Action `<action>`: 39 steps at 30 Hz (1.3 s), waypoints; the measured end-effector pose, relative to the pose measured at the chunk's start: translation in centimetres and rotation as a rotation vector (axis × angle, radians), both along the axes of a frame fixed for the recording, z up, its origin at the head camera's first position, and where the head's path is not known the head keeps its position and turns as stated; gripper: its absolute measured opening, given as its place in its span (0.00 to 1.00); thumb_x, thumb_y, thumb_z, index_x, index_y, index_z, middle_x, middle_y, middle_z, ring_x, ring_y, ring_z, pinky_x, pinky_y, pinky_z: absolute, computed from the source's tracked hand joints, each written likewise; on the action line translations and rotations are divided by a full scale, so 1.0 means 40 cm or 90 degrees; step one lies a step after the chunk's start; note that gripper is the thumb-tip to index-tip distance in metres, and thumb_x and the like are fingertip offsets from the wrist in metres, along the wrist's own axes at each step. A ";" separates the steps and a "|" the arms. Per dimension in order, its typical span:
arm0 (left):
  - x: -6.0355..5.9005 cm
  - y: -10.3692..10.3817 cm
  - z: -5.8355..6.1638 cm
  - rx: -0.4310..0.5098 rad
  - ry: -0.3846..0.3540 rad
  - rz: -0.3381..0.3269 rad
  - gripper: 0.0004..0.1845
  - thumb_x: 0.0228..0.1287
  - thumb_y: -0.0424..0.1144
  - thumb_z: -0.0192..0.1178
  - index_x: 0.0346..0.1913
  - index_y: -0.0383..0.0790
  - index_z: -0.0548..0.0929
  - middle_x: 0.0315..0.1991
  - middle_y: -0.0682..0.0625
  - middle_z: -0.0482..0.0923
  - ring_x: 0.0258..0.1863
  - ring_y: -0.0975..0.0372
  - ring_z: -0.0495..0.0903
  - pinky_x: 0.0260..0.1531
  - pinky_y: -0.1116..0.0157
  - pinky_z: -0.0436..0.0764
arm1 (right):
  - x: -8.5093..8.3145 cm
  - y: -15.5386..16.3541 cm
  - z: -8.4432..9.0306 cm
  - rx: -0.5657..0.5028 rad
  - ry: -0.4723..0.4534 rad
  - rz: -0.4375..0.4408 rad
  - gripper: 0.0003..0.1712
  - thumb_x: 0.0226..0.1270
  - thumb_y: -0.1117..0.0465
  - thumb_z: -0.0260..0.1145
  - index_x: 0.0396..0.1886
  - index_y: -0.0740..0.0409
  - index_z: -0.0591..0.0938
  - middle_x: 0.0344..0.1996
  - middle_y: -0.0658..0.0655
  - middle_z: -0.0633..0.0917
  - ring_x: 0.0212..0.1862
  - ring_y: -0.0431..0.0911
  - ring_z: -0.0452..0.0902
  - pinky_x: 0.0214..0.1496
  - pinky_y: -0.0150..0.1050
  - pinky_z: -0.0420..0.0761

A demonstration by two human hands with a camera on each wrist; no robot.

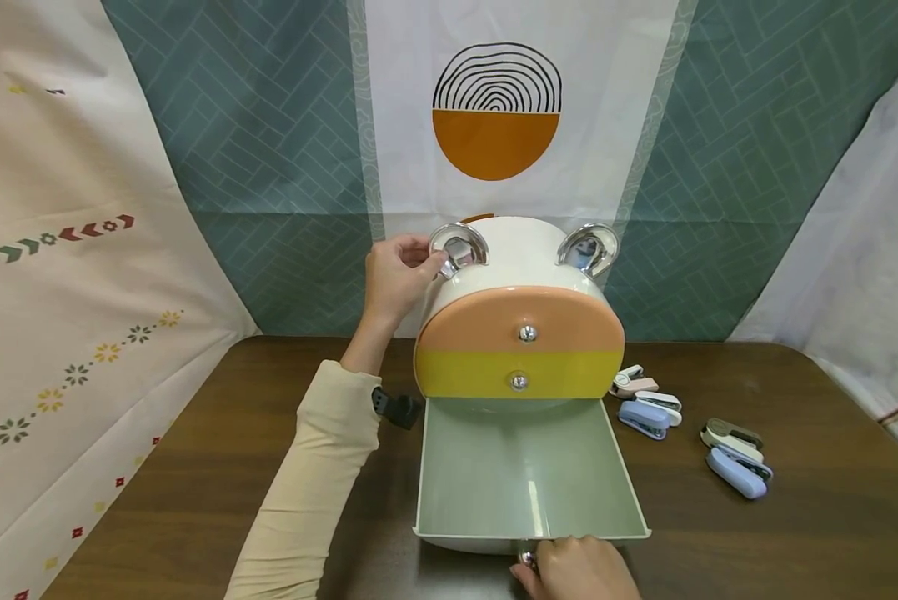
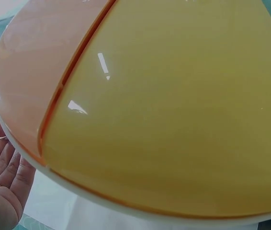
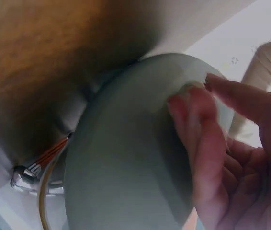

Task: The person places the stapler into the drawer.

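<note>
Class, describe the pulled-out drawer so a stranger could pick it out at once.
On the brown table stands a round cream drawer box with chrome ears. Its lowest drawer, the sage-green drawer, juts toward the viewer, empty. The peach and yellow drawers above it stay closed.

No readable text, labels or numbers in any view.
The only sign-like mark is a wordless emblem (image 1: 497, 112) printed on the white backdrop panel (image 1: 519, 108): black concentric arches over an orange half-disc. The left cloth (image 1: 58, 275) carries arrow and flower patterns only, no lettering.
</note>
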State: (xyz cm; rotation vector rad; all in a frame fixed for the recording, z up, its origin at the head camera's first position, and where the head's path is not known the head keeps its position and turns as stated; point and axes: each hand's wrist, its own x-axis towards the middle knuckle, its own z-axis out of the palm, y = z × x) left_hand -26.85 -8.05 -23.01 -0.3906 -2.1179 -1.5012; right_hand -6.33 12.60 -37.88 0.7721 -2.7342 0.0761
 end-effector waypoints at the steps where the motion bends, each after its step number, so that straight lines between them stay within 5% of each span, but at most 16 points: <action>1: -0.001 0.000 -0.001 0.000 0.000 -0.001 0.09 0.53 0.33 0.62 0.35 0.28 0.83 0.30 0.38 0.82 0.30 0.55 0.81 0.24 0.73 0.76 | -0.002 0.008 0.005 -0.012 -0.042 0.012 0.25 0.49 0.44 0.68 0.06 0.49 0.67 0.05 0.43 0.64 0.08 0.37 0.60 0.08 0.32 0.58; 6: -0.003 0.001 -0.002 0.003 -0.006 -0.004 0.10 0.53 0.34 0.62 0.35 0.28 0.83 0.30 0.38 0.82 0.31 0.55 0.81 0.25 0.73 0.76 | -0.018 0.073 0.045 -0.151 -0.195 0.148 0.19 0.54 0.50 0.67 0.11 0.49 0.72 0.10 0.35 0.62 0.15 0.26 0.54 0.13 0.20 0.54; 10: -0.002 0.000 -0.001 0.003 -0.004 -0.007 0.10 0.53 0.34 0.62 0.35 0.28 0.83 0.30 0.38 0.82 0.30 0.55 0.81 0.24 0.73 0.76 | -0.025 0.146 0.078 -0.264 -0.165 0.260 0.10 0.54 0.56 0.69 0.18 0.54 0.81 0.15 0.34 0.72 0.21 0.21 0.60 0.17 0.14 0.61; 13: -0.001 0.000 0.001 0.008 -0.005 -0.013 0.10 0.54 0.33 0.62 0.35 0.28 0.83 0.30 0.38 0.82 0.29 0.55 0.81 0.23 0.74 0.77 | -0.025 0.204 0.105 -0.324 -0.122 0.266 0.05 0.49 0.61 0.72 0.26 0.58 0.85 0.22 0.40 0.82 0.25 0.23 0.71 0.20 0.16 0.71; 21: -0.002 -0.001 0.001 0.018 -0.008 -0.023 0.09 0.54 0.32 0.62 0.34 0.27 0.82 0.29 0.37 0.81 0.27 0.57 0.80 0.22 0.75 0.77 | -0.064 0.354 0.134 -0.364 0.025 0.042 0.18 0.33 0.69 0.77 0.28 0.47 0.84 0.25 0.34 0.81 0.25 0.25 0.75 0.24 0.18 0.73; 24: -0.003 0.000 -0.001 0.019 -0.008 -0.025 0.09 0.54 0.32 0.62 0.34 0.27 0.82 0.29 0.37 0.81 0.27 0.57 0.80 0.22 0.75 0.77 | -0.094 0.420 0.116 -0.339 0.018 -0.063 0.16 0.35 0.65 0.77 0.28 0.50 0.84 0.25 0.32 0.80 0.23 0.23 0.73 0.22 0.19 0.72; 29: -0.004 0.000 -0.002 0.017 -0.008 -0.026 0.10 0.53 0.32 0.62 0.35 0.27 0.82 0.30 0.37 0.82 0.26 0.58 0.80 0.23 0.75 0.77 | -0.129 0.516 0.079 -0.274 -0.079 -0.185 0.18 0.41 0.57 0.76 0.34 0.59 0.83 0.28 0.49 0.84 0.25 0.26 0.74 0.22 0.25 0.75; 32: -0.005 -0.001 -0.002 0.018 -0.005 -0.026 0.10 0.53 0.32 0.62 0.35 0.26 0.82 0.29 0.36 0.82 0.25 0.59 0.80 0.23 0.75 0.77 | -0.147 0.558 0.061 -0.219 -0.127 -0.216 0.23 0.42 0.53 0.75 0.37 0.62 0.83 0.30 0.58 0.84 0.26 0.33 0.75 0.24 0.31 0.76; 39: -0.004 -0.001 -0.002 0.024 -0.010 -0.027 0.09 0.53 0.32 0.62 0.35 0.27 0.82 0.30 0.37 0.82 0.24 0.60 0.80 0.23 0.75 0.77 | -0.183 0.617 0.030 -0.148 -0.159 -0.239 0.26 0.40 0.51 0.75 0.36 0.65 0.82 0.29 0.60 0.83 0.28 0.47 0.77 0.30 0.47 0.76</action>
